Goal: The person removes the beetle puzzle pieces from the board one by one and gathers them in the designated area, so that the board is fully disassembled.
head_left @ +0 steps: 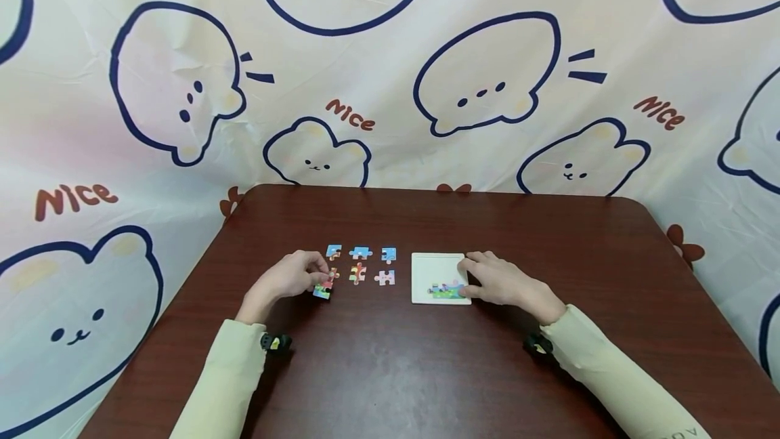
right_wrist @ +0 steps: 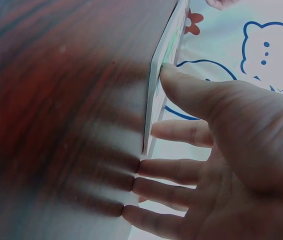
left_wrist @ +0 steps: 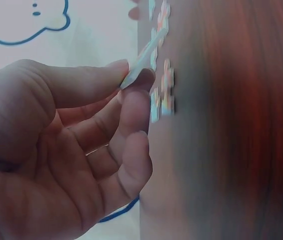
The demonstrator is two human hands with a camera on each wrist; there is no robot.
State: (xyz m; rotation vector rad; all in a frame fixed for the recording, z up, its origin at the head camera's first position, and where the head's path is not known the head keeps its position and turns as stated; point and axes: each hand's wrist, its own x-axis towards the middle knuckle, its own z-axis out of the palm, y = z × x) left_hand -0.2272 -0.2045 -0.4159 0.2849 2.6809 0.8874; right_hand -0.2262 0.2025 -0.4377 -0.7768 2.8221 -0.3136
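Note:
My left hand (head_left: 294,274) is at the left end of the loose puzzle pieces. Its thumb and forefinger pinch one jigsaw piece (left_wrist: 144,61), tilted with its pale edge showing in the left wrist view. Beside it, two rows hold several pieces, among them a blue piece (head_left: 361,253), a red and yellow piece (head_left: 357,274) and a pink piece (head_left: 385,278). My right hand (head_left: 502,280) rests at the right side of a white puzzle board (head_left: 432,266). The thumb lies on the board near its joined green pieces (head_left: 446,290); the other fingers reach down along the edge, fairly straight.
All of this lies on a dark brown wooden table (head_left: 390,364). Behind it hangs a pale curtain (head_left: 390,87) with bear drawings, right at the table's far edge. Both wrists carry a black strap.

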